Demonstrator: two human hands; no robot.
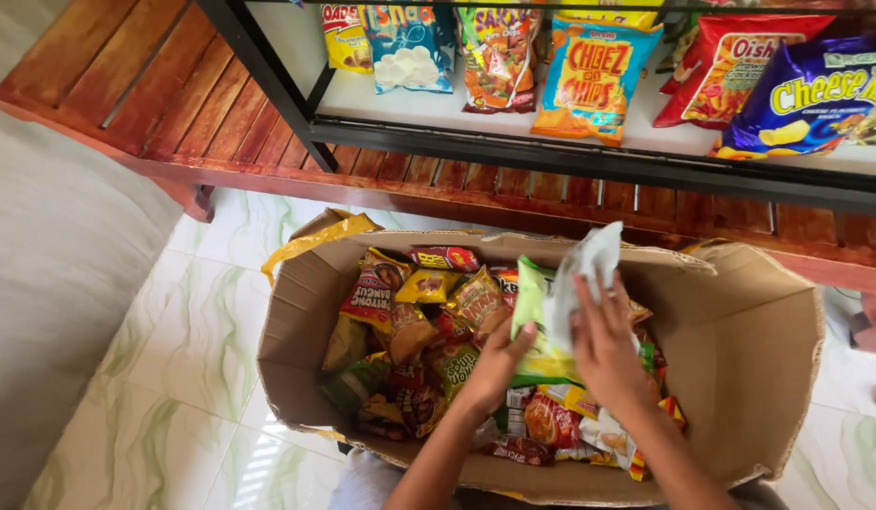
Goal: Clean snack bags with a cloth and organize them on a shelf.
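The green snack packet [532,316] stands upright over the middle of the open cardboard box [740,359], lifted above the heap of packets inside. The left hand [495,364] is closed on its lower left edge, thumb across the front. Just beside it, the right hand [603,345] has its fingers pressed against a white packet [589,269], which leans against the green one and rises past the box's rim; fingers lie flat on it, so the hold looks like a pinch, though the thumb is hidden.

Below both hands the box is crowded with small snack packets [410,331] in red, yellow and orange, lying jumbled at all angles. A strip of yellow tape [315,238] curls off the box's far left flap. The box sits on a pale marbled tile floor [174,378].

Beyond it runs a reddish wooden slatted bench [221,113], and on that a black metal rack with a white shelf [476,113]. 6 or so larger chip bags lean along the shelf, among them an orange-and-blue bag [589,80] and a purple bag [811,94].
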